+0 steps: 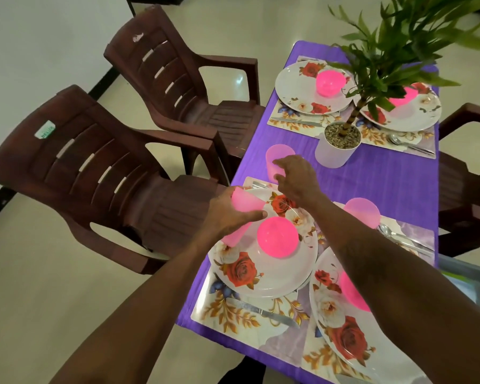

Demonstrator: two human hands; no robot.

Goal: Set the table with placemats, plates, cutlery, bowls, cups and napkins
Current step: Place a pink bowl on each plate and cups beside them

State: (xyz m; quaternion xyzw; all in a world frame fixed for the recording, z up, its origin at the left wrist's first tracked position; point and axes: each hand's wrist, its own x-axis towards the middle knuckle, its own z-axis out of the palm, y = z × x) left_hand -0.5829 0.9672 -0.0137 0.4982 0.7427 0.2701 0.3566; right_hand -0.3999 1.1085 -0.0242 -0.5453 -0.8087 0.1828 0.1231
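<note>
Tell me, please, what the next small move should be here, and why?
Probably the right hand should let go of the cup it grips: the cup stands upright on the tablecloth just past the near left placemat. The left hand holds spare cups, and no cup shows by the far left plate.

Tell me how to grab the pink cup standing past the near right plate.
Wrap your fingers round its side wall near the top, coming from above and the far side. The pink cup stands on its end with bare tablecloth beyond it, while the plate and spoon probably crowd its near side.
</note>
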